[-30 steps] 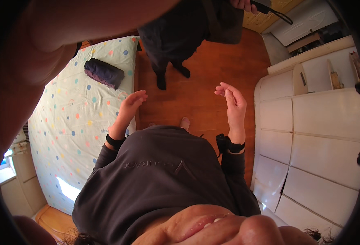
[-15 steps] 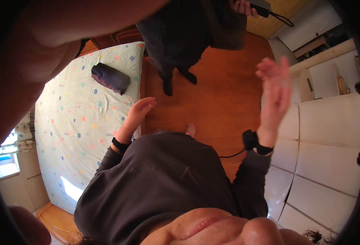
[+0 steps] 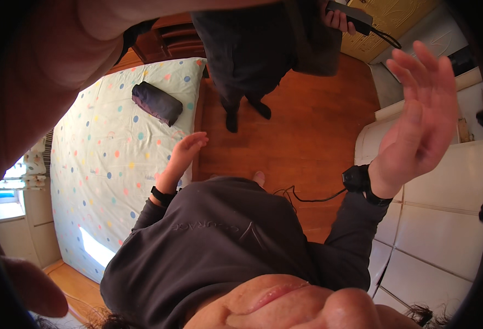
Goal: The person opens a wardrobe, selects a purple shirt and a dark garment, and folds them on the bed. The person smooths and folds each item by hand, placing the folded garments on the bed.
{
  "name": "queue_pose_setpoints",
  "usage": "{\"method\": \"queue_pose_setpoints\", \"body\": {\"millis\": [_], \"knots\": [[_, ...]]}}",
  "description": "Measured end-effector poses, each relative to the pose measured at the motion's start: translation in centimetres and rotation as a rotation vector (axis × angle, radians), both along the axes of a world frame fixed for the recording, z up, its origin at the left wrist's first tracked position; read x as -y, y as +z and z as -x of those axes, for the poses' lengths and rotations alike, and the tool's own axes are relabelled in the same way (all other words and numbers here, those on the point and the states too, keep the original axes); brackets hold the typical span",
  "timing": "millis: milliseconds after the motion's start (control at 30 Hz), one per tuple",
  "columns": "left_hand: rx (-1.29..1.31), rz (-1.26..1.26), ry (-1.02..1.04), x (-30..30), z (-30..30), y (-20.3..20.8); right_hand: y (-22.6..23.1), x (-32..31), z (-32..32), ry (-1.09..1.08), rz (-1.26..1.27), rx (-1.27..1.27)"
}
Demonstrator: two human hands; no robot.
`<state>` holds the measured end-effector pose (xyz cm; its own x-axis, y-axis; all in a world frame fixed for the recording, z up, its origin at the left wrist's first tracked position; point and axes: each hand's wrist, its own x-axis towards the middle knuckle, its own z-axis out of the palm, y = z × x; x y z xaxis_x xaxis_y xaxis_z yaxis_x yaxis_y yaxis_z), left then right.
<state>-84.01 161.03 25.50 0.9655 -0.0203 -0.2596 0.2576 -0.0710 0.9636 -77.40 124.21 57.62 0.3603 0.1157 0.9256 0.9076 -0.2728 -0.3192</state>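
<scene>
My left hand (image 3: 187, 152) is held up at the right edge of the bed, fingers stretched out, with nothing in it. My right hand (image 3: 419, 118) is raised on the right, palm showing and fingers apart, also holding nothing. A black band (image 3: 163, 195) circles my left wrist. On the right wrist sits a black strapped device (image 3: 356, 179), from which a thin black cable (image 3: 321, 200) trails. The dark rolled bundle (image 3: 157, 103) lies on the bed beyond my left hand; its exact kind cannot be told.
The bed (image 3: 115, 181) has a pale spotted sheet. A person in dark clothes (image 3: 244, 49) stands ahead on the wooden floor (image 3: 307, 120), one hand holding a dark strapped device (image 3: 351, 17). Another person's arm (image 3: 38, 88) looms close at upper left. White cabinets (image 3: 444, 192) line the right.
My right hand has moved outward to the right and looks larger, its palm now showing and fingers spread. My left hand has stayed nearly in place. The view has shifted slightly.
</scene>
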Motion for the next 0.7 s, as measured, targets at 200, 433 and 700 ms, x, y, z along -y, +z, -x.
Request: {"method": "queue_pose_setpoints", "body": {"millis": [200, 433, 700], "knots": [[0.077, 0.021, -0.032, -0.1, 0.1, -0.4, -2.2, 0.9, 0.7, 0.056, -0.055, -0.111], [0.068, -0.006, -0.034, 0.3, -0.4, -0.1, -4.0, 2.4, 3.0, -0.064, -0.048, -0.214], [0.029, 0.014, -0.084, 0.9, -0.4, 0.1, -8.9, 4.1, 5.4, -0.094, 0.045, -0.439]]}}
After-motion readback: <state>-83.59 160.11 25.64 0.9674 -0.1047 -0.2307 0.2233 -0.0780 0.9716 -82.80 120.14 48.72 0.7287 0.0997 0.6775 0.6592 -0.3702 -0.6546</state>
